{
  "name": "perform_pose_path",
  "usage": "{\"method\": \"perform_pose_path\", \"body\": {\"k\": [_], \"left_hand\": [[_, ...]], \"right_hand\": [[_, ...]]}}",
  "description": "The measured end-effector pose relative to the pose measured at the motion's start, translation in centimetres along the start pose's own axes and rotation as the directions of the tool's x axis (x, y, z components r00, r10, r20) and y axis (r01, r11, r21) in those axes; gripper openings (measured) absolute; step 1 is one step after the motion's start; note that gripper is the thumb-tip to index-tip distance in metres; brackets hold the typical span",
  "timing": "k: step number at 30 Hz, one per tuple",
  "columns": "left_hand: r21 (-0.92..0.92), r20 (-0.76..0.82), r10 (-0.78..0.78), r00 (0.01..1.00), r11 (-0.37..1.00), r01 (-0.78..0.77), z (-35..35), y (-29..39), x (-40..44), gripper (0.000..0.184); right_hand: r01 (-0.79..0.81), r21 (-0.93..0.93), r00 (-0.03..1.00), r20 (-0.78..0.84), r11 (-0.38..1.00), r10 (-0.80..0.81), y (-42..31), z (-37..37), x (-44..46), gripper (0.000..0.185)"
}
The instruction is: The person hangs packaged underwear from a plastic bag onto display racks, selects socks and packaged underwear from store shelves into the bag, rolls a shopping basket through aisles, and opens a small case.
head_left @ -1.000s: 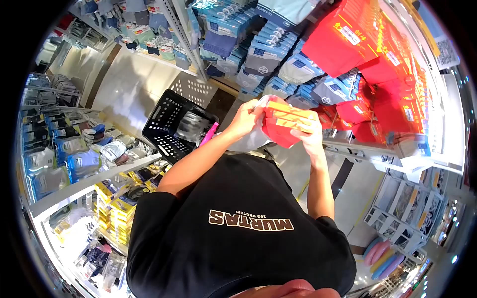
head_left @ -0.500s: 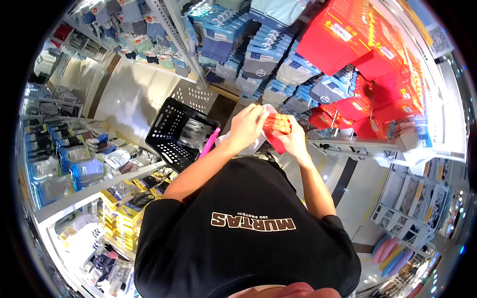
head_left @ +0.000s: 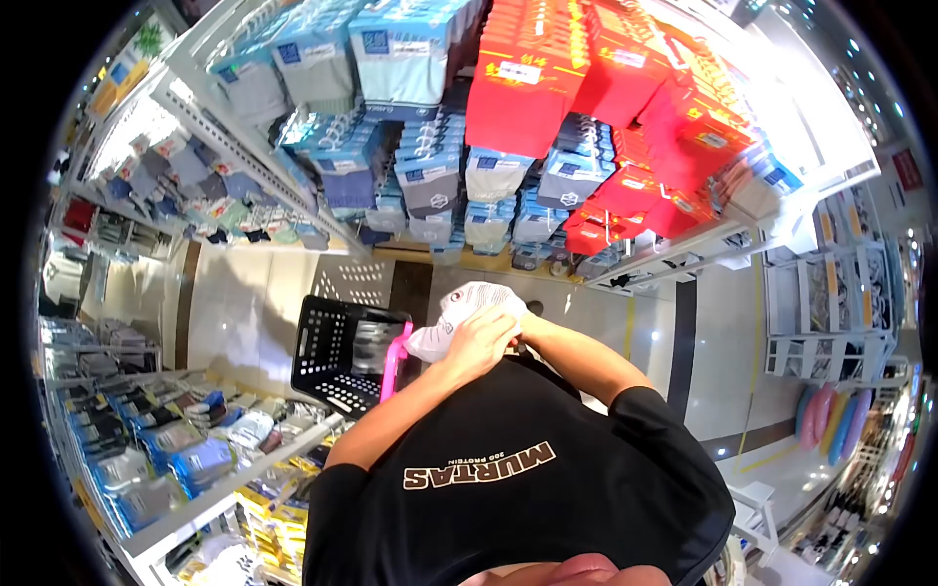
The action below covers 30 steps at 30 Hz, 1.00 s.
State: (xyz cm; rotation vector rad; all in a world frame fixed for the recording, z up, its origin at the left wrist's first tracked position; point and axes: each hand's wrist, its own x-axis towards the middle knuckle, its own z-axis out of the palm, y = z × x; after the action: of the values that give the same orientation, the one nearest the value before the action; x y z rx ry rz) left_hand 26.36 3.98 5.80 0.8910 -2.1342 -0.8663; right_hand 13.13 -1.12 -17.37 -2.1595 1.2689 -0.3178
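My left hand (head_left: 486, 342) is closed on a crumpled white printed item (head_left: 471, 305) that looks like a thin bag, in front of my chest. Its print shows thin lines and a small red mark. My right hand (head_left: 526, 330) meets it from the other side; its fingers are hidden behind my left hand and the white item. Left of my hands is a black perforated shopping basket (head_left: 330, 339) with a pink handle (head_left: 396, 359) near my left forearm. Clear plastic packaging (head_left: 370, 347) lies inside it.
Ahead, a rack carries blue-carded packs (head_left: 430, 176) and red packs (head_left: 523, 83) on hooks. Shelves of packaged goods (head_left: 171, 435) stand close on my left. A white rack (head_left: 831, 293) and colourful rings (head_left: 831, 422) are to the right, beyond the tiled floor (head_left: 718, 332).
The red packet in my right hand has gone out of sight. Both hands have come lower and closer to my body, and the white item shows more. My view has turned toward the right.
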Motion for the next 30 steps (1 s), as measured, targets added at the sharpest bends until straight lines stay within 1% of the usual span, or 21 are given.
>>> {"method": "perform_pose_path", "body": {"k": [3,4,6,8,11,12,13,14,15,16,17,18,20,21,22,23,25,26,27,29,30], "left_hand": [[0.043,0.006,-0.066,0.998,0.997,0.065,0.0,-1.5,-1.3,0.005],[0.03,-0.04,-0.08,0.996,0.996,0.081,0.2,-2.4,-1.7,0.009],[0.076,-0.06,-0.125,0.99,0.989,0.13,0.8,-4.3,-2.7,0.013],[0.14,-0.073,-0.158,0.985,0.976,0.167,1.8,-6.4,-3.8,0.019],[0.19,-0.077,-0.22,0.972,0.954,0.231,2.2,-7.3,-4.0,0.018],[0.184,-0.061,-0.234,0.97,0.953,0.241,2.5,-7.5,-4.2,0.017],[0.177,-0.046,-0.248,0.968,0.951,0.252,2.8,-7.6,-4.4,0.016],[0.173,-0.031,-0.258,0.966,0.95,0.26,3.1,-7.9,-4.2,0.015],[0.065,0.052,-0.256,0.965,0.965,0.253,3.5,-8.1,-3.7,0.015],[-0.041,0.138,-0.244,0.96,0.967,0.251,4.2,-8.1,-3.0,0.015],[-0.147,0.225,-0.228,0.947,0.953,0.264,4.8,-7.7,-2.7,0.015],[-0.231,0.296,-0.296,0.908,0.9,0.369,4.7,-7.1,-1.7,0.011],[-0.425,0.259,-0.399,0.88,0.771,0.475,3.8,-5.7,0.2,0.008],[-0.517,0.249,-0.447,0.859,0.688,0.509,3.3,-4.9,1.0,0.007],[-0.572,0.147,-0.494,0.857,0.664,0.481,2.6,-3.8,1.3,0.006],[-0.533,0.096,-0.499,0.861,0.705,0.468,2.9,-4.6,1.0,0.006],[-0.451,0.0,-0.495,0.869,0.775,0.442,3.9,-7.7,-1.3,0.006],[-0.408,0.038,-0.53,0.847,0.766,0.497,4.5,-9.0,-2.4,0.007],[-0.361,0.073,-0.566,0.821,0.752,0.551,4.9,-9.8,-3.3,0.009],[-0.099,0.117,-0.501,0.857,0.853,0.512,3.5,-7.5,-2.8,0.012],[-0.009,0.077,-0.481,0.873,0.876,0.483,4.2,-8.5,-3.1,0.011]], "right_hand": [[0.163,-0.177,0.984,0.105,0.971,-0.146,5.2,1.7,-0.5,0.041],[0.078,0.071,0.994,-0.084,0.994,-0.072,4.0,0.0,-1.6,0.038],[-0.006,0.312,0.999,-0.044,0.95,0.021,1.0,-3.9,-1.8,0.038],[0.155,-0.012,0.982,-0.108,0.988,-0.155,-0.3,-5.4,-1.3,0.037],[-0.016,0.234,0.999,-0.045,0.972,0.027,-3.2,-7.6,-0.6,0.038],[-0.011,0.295,0.995,-0.087,0.955,0.038,-2.4,-6.4,-0.7,0.043],[-0.01,0.602,0.994,-0.078,0.798,0.072,-1.7,-5.1,-1.2,0.044],[-0.002,0.837,0.993,-0.061,0.547,0.098,-0.8,-4.0,-1.7,0.045],[0.102,0.271,0.988,-0.14,0.957,-0.066,0.2,-2.5,-0.6,0.046],[0.117,-0.432,0.95,-0.213,0.894,-0.227,1.3,-1.0,0.5,0.046],[0.083,-0.583,0.949,-0.201,0.808,-0.243,1.4,0.3,0.2,0.047],[0.04,-0.392,0.988,-0.119,0.919,-0.093,1.1,0.5,-0.3,0.048],[-0.151,-0.08,0.985,0.07,0.985,0.157,0.3,0.6,-1.0,0.049],[-0.251,0.022,0.958,0.148,0.968,0.245,0.2,0.6,-1.1,0.049],[-0.334,0.116,0.928,0.217,0.935,0.304,0.2,0.4,-1.1,0.05],[-0.426,0.24,0.889,0.292,0.872,0.353,0.6,-0.2,-0.8,0.051],[-0.504,0.43,0.855,0.371,0.749,0.363,0.9,-1.0,-0.2,0.052],[-0.367,0.219,0.913,0.271,0.904,0.305,-0.9,-3.6,0.3,0.047],[-0.239,-0.04,0.956,0.167,0.97,0.242,-3.5,-7.0,0.7,0.042],[-0.182,0.114,0.981,-0.052,0.977,0.189,6.1,3.7,3.5,0.038],[-0.108,0.042,0.988,-0.107,0.993,0.112,4.5,1.2,3.3,0.038]]}}
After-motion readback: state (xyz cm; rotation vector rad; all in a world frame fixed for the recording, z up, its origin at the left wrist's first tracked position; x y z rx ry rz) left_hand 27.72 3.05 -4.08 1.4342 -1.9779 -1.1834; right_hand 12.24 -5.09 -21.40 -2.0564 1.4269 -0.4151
